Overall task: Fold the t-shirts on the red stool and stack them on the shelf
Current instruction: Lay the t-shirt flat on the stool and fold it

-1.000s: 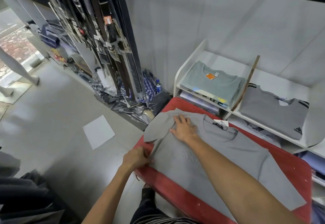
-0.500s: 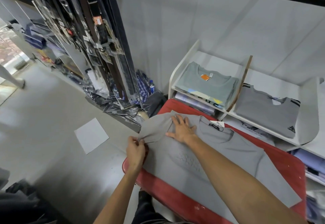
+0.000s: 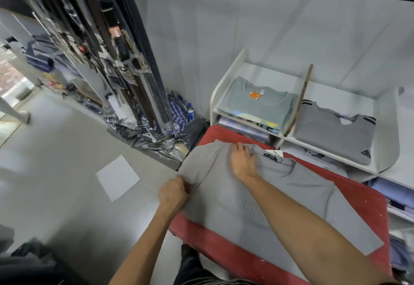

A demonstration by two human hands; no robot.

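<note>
A grey t-shirt (image 3: pixel 291 197) lies spread on the red stool (image 3: pixel 215 237), its collar and black label toward the shelf. My left hand (image 3: pixel 173 194) grips the edge of its left sleeve at the stool's left side. My right hand (image 3: pixel 243 160) presses flat, fingers spread, on the left shoulder beside the collar. The white shelf (image 3: pixel 224 83) behind the stool holds a folded light grey t-shirt (image 3: pixel 257 103) with an orange tag in its left bay and a folded grey t-shirt with black stripes (image 3: pixel 331 132) in its right bay.
A wooden divider (image 3: pixel 300 101) leans between the two bays. Lower shelves hold packed garments (image 3: pixel 246 130). A rack of hanging belts (image 3: pixel 107 45) and plastic-wrapped goods stand to the left. A white sheet (image 3: pixel 117 177) lies on the grey floor.
My left hand has lifted the sleeve edge up and inward along the stool's left side. My right hand stays pressed on the shoulder. The camera has shifted slightly.
</note>
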